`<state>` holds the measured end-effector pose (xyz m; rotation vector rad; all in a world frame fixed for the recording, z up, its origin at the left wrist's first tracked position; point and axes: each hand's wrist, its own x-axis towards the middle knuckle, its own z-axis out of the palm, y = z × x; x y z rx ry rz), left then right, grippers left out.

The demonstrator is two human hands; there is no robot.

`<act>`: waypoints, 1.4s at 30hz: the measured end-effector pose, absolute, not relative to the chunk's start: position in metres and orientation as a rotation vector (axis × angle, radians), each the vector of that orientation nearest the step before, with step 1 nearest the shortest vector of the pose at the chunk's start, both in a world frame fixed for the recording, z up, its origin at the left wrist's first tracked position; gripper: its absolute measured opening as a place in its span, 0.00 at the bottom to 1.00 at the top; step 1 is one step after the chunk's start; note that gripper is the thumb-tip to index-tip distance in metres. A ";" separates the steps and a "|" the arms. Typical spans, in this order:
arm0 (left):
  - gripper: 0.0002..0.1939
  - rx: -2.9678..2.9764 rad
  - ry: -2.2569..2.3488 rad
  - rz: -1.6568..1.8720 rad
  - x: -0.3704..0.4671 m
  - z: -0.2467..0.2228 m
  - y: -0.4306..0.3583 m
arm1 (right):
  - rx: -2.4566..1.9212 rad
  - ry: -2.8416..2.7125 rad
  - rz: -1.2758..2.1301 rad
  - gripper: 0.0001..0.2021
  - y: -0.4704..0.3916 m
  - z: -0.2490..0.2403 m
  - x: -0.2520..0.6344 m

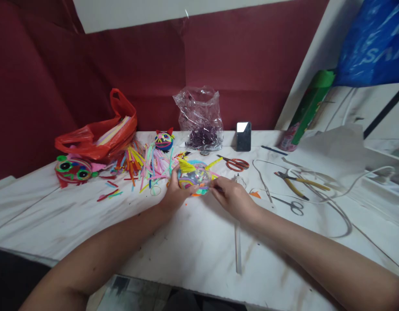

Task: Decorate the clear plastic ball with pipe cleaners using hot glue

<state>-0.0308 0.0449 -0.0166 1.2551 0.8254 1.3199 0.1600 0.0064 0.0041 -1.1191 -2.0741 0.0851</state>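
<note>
Over the middle of the table, my left hand (176, 190) grips a clear plastic ball (202, 176) from its left side. Coloured pipe cleaners ring the ball, and a yellow ear-like piece (185, 166) stands up on its upper left. A yellow pipe cleaner (215, 162) sticks out at its upper right. My right hand (233, 196) is closed in a pinch against the ball's right side; what lies between those fingertips is hidden. Small orange bits show near the fingers. Just beyond are red-handled scissors (237, 164).
Left: a red plastic bag (98, 138), loose pipe cleaners (157, 166) and two decorated balls (72, 169) (164, 140). Behind: a clear bag (202, 129) and a phone (244, 137). Right: pliers (293, 183), small scissors (292, 205), a white cable (345, 222). A glue stick (238, 248) lies in front.
</note>
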 end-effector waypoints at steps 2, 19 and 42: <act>0.50 1.255 0.804 1.305 -0.031 -0.017 0.045 | -1.139 -2.057 0.109 0.05 0.007 0.003 0.159; 0.49 1.227 0.711 1.245 -0.027 -0.024 0.045 | -1.286 -1.932 0.258 0.04 0.005 0.007 0.154; 0.54 1.190 0.845 1.339 -0.023 -0.024 0.044 | -1.173 -1.964 0.222 0.03 0.007 -0.007 0.147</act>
